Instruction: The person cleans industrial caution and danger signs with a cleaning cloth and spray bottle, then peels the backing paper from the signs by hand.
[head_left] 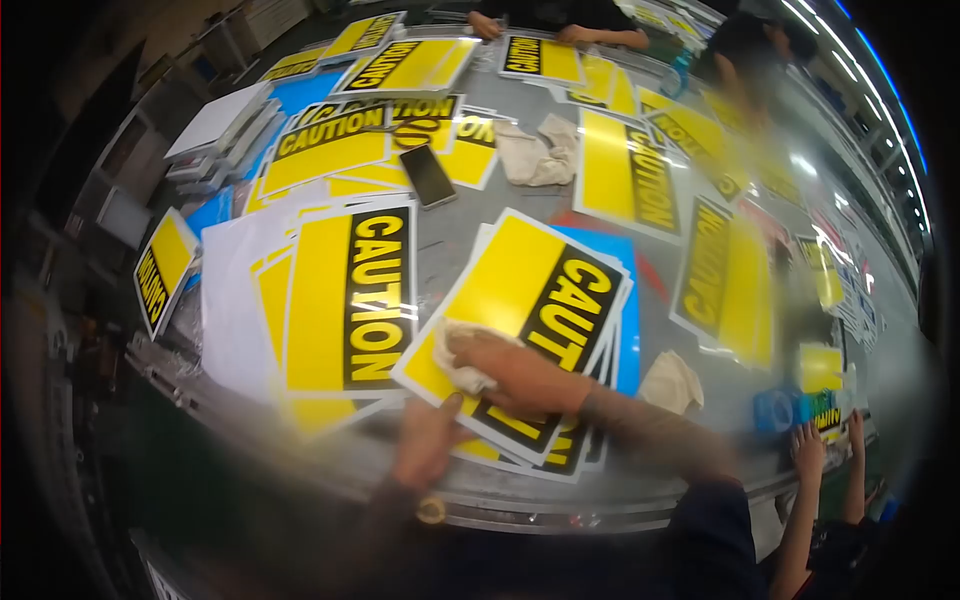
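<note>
A yellow and black caution sign (480, 290) lies tilted on top of a stack in front of me. My right hand (520, 375) presses a bunched whitish cloth (455, 350) against its yellow part. At the sign's near-left edge is my left hand (428, 440), thumb along the border and the other fingers partly hidden and blurred; it seems to steady the edge. More signs and a blue sheet (625, 330) stick out from under the top one. To the left, another caution sign (335, 300) rests on overlapping sheets.
Phone (427, 177), scissors (415, 130) and a crumpled cloth (540, 155) lie beyond the stack; another cloth (672, 383) sits right of it. Caution sign piles (405, 65) cover the far side. Other people's hands (808, 450) work at the right with a blue tape dispenser (775, 410), and across the table.
</note>
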